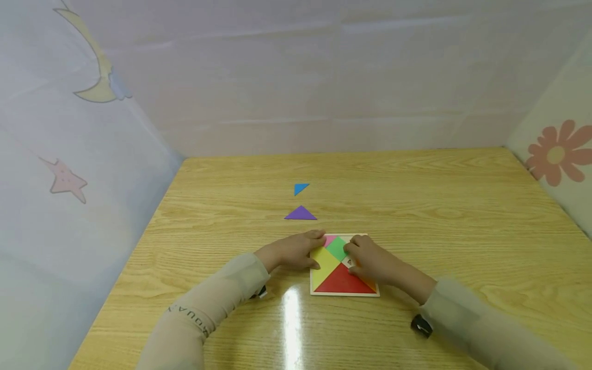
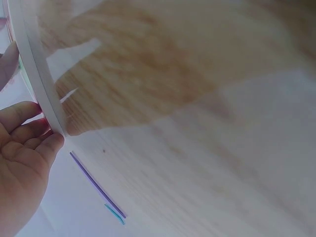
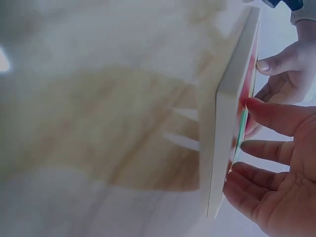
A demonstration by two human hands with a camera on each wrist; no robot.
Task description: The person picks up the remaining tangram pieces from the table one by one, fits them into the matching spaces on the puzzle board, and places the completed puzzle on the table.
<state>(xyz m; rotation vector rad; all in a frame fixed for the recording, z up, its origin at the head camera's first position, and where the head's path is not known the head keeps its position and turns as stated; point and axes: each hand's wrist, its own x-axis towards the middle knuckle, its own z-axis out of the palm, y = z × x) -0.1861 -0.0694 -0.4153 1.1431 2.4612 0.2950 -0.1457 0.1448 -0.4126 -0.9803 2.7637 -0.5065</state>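
A square tangram tray [image 1: 344, 294] with a pale rim lies on the table. In it are a red triangle [image 1: 343, 281], a yellow triangle [image 1: 325, 267], a green square [image 1: 337, 248], a pink piece [image 1: 329, 240] and an orange piece [image 1: 370, 283], partly hidden under the right hand. My left hand [image 1: 298, 250] rests at the tray's upper left, thumb over the yellow triangle and fingertips by the pink piece. From the right, my right hand [image 1: 373, 261] touches the pieces with extended fingers, also seen in the right wrist view. Bare tray with a small printed mark shows between its thumb and index finger.
Beyond the tray, a purple triangle [image 1: 301, 214] lies on the wooden table [image 1: 222, 205], and a smaller blue triangle [image 1: 300, 188] lies behind it. Printed cloth walls [image 1: 277, 92] border the table at the back and both sides.
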